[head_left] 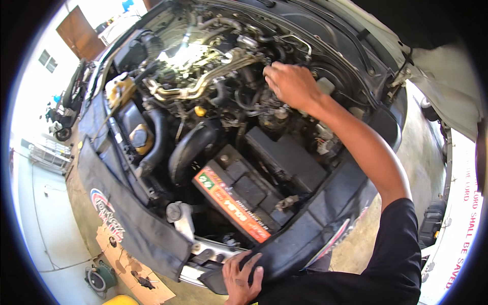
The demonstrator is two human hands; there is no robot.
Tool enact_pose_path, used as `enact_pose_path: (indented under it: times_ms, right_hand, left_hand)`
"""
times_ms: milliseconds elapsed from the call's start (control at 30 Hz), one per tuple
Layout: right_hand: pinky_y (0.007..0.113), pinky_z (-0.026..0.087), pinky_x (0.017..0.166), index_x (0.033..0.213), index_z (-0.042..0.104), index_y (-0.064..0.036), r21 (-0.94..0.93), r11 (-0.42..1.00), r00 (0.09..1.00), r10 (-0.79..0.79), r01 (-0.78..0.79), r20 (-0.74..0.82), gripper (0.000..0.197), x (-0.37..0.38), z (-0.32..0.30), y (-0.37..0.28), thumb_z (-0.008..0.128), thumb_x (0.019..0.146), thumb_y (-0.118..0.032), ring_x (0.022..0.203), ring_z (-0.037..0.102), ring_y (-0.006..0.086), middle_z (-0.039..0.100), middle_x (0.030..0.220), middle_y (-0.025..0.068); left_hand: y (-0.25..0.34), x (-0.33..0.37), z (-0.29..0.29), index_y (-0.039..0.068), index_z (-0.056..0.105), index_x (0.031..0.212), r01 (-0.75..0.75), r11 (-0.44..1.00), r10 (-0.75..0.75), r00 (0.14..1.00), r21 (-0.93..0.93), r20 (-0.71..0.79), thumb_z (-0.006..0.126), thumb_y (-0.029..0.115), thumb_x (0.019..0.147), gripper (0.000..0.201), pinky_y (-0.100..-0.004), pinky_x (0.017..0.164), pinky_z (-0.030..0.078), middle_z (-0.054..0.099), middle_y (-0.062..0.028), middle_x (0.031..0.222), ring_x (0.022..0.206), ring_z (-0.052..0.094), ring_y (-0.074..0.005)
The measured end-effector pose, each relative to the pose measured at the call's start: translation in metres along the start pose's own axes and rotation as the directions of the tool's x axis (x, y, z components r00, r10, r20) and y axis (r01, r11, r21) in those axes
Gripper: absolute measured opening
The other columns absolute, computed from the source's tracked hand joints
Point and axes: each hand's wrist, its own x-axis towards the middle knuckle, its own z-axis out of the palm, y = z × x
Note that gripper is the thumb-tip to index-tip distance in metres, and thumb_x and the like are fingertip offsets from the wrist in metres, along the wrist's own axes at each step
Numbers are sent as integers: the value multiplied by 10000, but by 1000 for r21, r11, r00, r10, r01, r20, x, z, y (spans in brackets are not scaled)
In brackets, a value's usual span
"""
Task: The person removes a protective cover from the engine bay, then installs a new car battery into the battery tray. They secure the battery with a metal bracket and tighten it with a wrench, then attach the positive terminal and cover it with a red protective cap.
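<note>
My right hand (294, 87) reaches deep into the engine bay, near the rear of the engine (223, 76). Its fingers are curled down among hoses and fittings, and whatever they grip is hidden from view. At the front of the car my left hand (243, 278) leans on the edge of a dark fender cover (277, 254), fingers spread and holding nothing. Between the two hands sit a battery (249, 190) with an orange label and a black rectangular box cover (287, 157). A bent metal pipe (201, 89) crosses the engine left of my right hand.
A thick black hose (190, 150) curves beside the battery. A white filler neck (180, 218) and two yellowed reservoirs stand toward the front. Another cover (137, 213) drapes the grille side. On the floor lie cardboard (129, 269) with dark parts and a green round object (100, 278).
</note>
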Motion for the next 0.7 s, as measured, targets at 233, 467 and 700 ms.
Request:
enact_pose_path:
  times_ms: [233,467,700]
  right_hand:
    - [429,605,715,988,678,-67,35,959,948,-285,283,144,111,-31,9,40,656,970,-175,824,738,290,699,914,96]
    - [389,594,749,1020,764,-79,327,924,970,-140,200,-198,160,44,9,75,678,977,-207,878,748,294,755,965,121]
    - [451,559,901,1135,738,-59,351,909,886,341,-225,-314,211,288,76,231,670,965,-162,1006,740,346,781,1038,146]
  left_hand:
    - [-6,-5,30,76,762,1020,108,970,-80,988,218,-135,668,91,777,261,-509,1020,444,669,-151,1168,1122,604,-374]
    - [6,6,24,59,730,997,311,927,-259,935,208,-243,635,46,760,255,-530,1013,445,656,-153,1145,1085,584,-408]
    - [-11,-3,25,66,700,1103,313,936,-273,934,162,-229,670,99,834,273,-496,976,480,694,-138,1152,1070,639,-361]
